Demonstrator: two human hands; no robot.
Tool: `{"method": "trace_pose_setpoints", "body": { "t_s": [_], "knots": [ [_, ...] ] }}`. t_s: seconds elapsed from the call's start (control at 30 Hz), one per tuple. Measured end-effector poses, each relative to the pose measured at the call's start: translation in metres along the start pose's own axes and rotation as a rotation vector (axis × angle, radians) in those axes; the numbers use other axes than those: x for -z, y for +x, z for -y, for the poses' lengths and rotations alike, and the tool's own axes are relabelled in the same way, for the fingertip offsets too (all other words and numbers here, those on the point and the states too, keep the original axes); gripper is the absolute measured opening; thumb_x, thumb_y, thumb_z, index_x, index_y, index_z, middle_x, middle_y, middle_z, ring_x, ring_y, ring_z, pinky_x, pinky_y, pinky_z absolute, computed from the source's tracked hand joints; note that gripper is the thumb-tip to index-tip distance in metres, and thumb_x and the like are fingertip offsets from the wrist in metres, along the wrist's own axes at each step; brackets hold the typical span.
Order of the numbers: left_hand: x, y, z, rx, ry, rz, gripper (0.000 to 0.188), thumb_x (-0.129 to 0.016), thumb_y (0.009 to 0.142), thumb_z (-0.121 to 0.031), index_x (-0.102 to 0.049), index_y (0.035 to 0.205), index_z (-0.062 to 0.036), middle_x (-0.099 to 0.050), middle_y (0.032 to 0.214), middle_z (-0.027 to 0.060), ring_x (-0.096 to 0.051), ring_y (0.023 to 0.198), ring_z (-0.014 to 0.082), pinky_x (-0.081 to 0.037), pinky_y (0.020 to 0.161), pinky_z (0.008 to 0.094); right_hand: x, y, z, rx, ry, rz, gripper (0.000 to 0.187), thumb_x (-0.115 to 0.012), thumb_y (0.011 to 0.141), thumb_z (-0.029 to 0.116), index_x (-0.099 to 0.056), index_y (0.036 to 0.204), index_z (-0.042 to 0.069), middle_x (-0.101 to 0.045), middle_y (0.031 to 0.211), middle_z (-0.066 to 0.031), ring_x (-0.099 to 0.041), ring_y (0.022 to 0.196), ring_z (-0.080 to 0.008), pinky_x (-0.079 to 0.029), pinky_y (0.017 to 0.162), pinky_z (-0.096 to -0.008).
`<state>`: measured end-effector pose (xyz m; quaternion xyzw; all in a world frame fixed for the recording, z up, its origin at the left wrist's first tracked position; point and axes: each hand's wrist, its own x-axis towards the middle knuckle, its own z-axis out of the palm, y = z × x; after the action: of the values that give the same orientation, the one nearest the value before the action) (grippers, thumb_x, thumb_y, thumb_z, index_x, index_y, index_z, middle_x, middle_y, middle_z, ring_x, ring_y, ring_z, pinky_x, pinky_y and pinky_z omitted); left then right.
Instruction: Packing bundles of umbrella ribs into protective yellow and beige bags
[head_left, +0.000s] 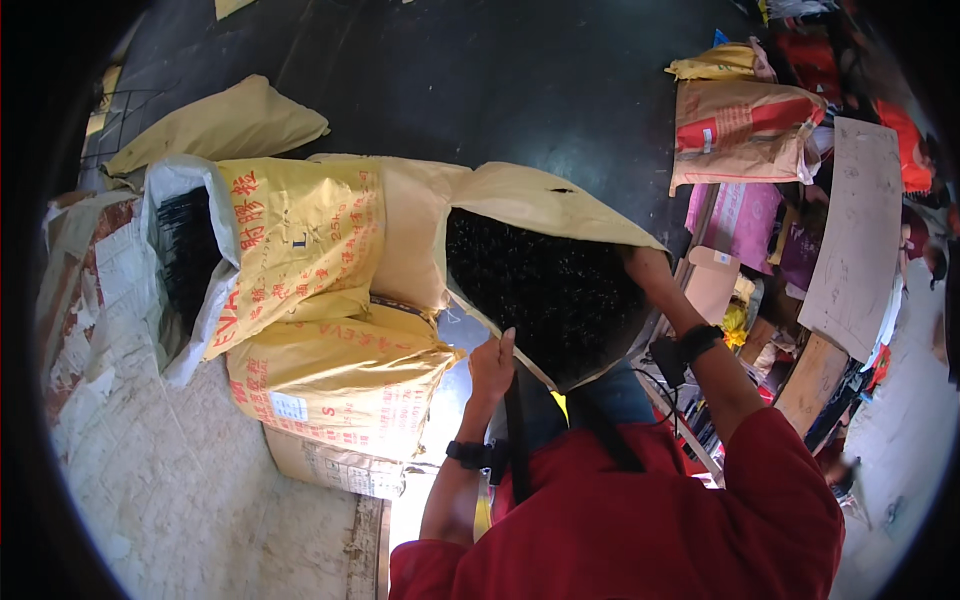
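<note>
From the head view, you are standing over a big yellow paper sack (pixel 520 200) whose mouth is pulled wide, so the dark, speckled contents (pixel 545 300) lie open right in front of your chest. Your left hand (pixel 492 365) is closed on the near edge of the sack's mouth, fingers pinching the rim and drawing it toward you; that pull looks like what keeps the opening taut. Your right hand (pixel 640 262) reaches to the far right edge of the mouth. It is mostly hidden behind the paper, so you cannot tell how far it is closed, though the wrist angle suggests it is lifting that side. Each wrist carries a dark band, and the right one (pixel 697 343) has a small dark unit beside it.

The open sack leans against a stack of closed yellow sacks (pixel 335 375) with red print, piled on one another at your left, which seems to prop it upright. Further left a white-lined sack (pixel 180 250) also stands open with dark material inside. Another flat yellow sack (pixel 225 125) lies on the dark floor (pixel 480 70) beyond. To your right, well apart, more printed bags (pixel 745 130) and a sheet of cardboard (pixel 855 235) crowd a cluttered counter (pixel 810 385).
</note>
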<state>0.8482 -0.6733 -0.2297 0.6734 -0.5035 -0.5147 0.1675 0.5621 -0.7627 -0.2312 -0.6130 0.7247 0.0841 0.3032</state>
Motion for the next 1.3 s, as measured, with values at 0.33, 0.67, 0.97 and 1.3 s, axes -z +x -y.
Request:
{"method": "trace_pose_setpoints", "body": {
  "t_s": [0.33,0.67,0.97,1.3],
  "knots": [
    [-0.006,0.006,-0.011,0.016,-0.034,-0.087,0.047,-0.050,0.086,-0.031,-0.042,0.052,0.0014,-0.044,0.050,0.0208,-0.044,0.046,0.0377,-0.029,0.045,0.0432,0.040,-0.035,0.080,0.164,-0.071,-0.229,0.056,-0.065,0.069,0.018,-0.042,0.120,0.011,-0.051,0.109,-0.0179,-0.053,0.097,-0.0334,-0.043,0.079,-0.0401],
    [-0.006,0.007,-0.009,0.043,-0.036,-0.105,0.048,-0.049,0.086,-0.033,-0.044,0.054,0.0021,-0.046,0.052,0.0216,-0.046,0.049,0.0381,-0.031,0.046,0.0433,0.020,0.014,0.069,0.047,-0.103,0.000,0.030,-0.059,0.066,0.008,-0.059,0.094,0.019,-0.059,0.083,-0.0109,-0.059,0.080,-0.0288,-0.048,0.067,-0.0385],
    [-0.011,0.005,-0.013,0.018,-0.071,-0.102,0.046,-0.047,0.086,-0.035,-0.046,0.057,0.0007,-0.048,0.054,0.0208,-0.049,0.053,0.0396,-0.033,0.046,0.0438,-0.002,0.000,0.094,0.159,-0.266,0.142,0.026,-0.054,0.067,0.005,-0.062,0.089,0.013,-0.061,0.078,-0.0161,-0.059,0.070,-0.0338,-0.049,0.065,-0.0428],
    [-0.005,0.007,-0.009,0.037,-0.009,-0.077,0.045,-0.046,0.087,-0.036,-0.049,0.060,-0.0002,-0.050,0.057,0.0213,-0.051,0.058,0.0400,-0.035,0.049,0.0451,0.027,-0.018,0.102,0.444,-0.066,-0.132,0.057,-0.056,0.064,0.004,-0.043,0.119,0.013,-0.043,0.121,-0.0156,-0.044,0.108,-0.0350,-0.036,0.092,-0.0436]
  ]
}}
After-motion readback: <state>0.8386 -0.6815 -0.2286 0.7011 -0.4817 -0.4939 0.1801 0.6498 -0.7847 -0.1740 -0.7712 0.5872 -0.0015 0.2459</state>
